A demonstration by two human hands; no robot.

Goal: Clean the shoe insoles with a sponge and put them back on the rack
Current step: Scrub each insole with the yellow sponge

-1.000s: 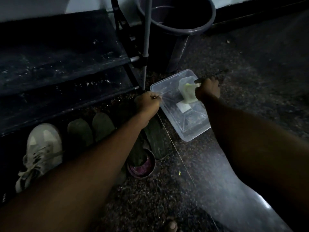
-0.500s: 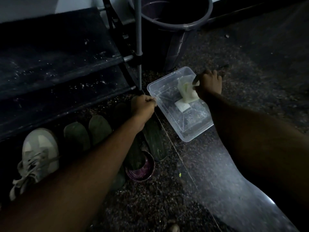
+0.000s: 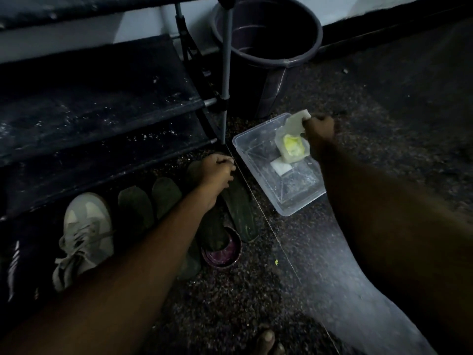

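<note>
Head view: tub (image 3: pixel 258 160) sits on floor (image 3: pixel 384 103) just right of post (image 3: pixel 226 73) of rack (image 3: pixel 102 103), far corner near bucket (image 3: pixel 266 34); open floor to the right and nearer the camera. Right hand (image 3: pixel 320 126) pinches pale lid (image 3: pixel 295 123) of pot (image 3: pixel 294 148) at tub's far rim. White sponge (image 3: pixel 280 168) lies in tub beside pot, apart from both hands. Left hand (image 3: pixel 217 172) clenched at far end of insole (image 3: pixel 238 207), beside tub; grip cannot be told. Two insoles (image 3: pixel 135 206) under rack, beside sneaker (image 3: pixel 84 234)

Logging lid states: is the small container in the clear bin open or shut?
Open: the small container has its lid peeled up, pinched by the right hand; yellow contents show.
</note>
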